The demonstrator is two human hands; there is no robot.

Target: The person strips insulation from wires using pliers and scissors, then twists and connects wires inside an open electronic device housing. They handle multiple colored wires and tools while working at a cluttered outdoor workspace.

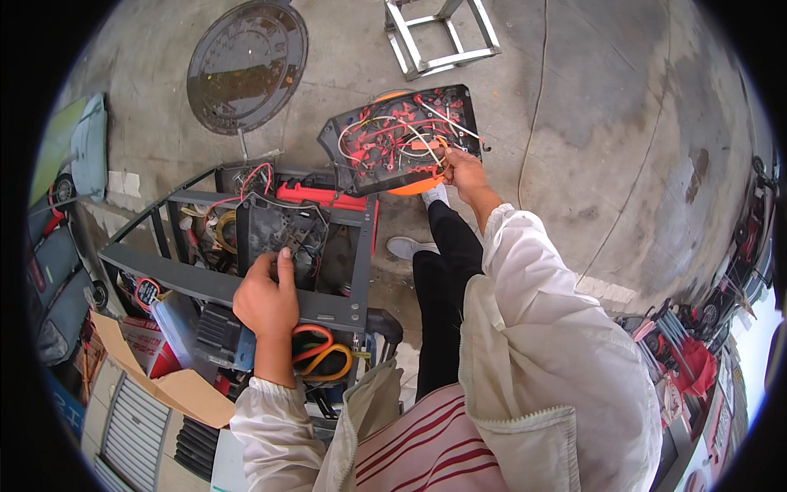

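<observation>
My right hand (467, 174) is closed in a pinch at the near right edge of a black tray (373, 182). Orange pieces show by its fingertips, but what it grips is unclear. Tangled red and white wires (381, 123) and many small red and metal terminals lie in the tray, which rests on an orange round thing (410, 188). At the left, my left hand (269, 295) has curled fingers and a raised thumb. It is at the near edge of a dark panel or tray (266, 225) inside a grey metal frame (213, 277); its fingertips are partly hidden.
Orange-handled scissors (324, 353) hang by the frame's near side, beside a cardboard box (168, 389). A red bar-shaped thing (320, 197) lies along its far side. Farther off are a metal stool frame (443, 41) and a round manhole cover (247, 66). Parked vehicles (70, 246) stand left.
</observation>
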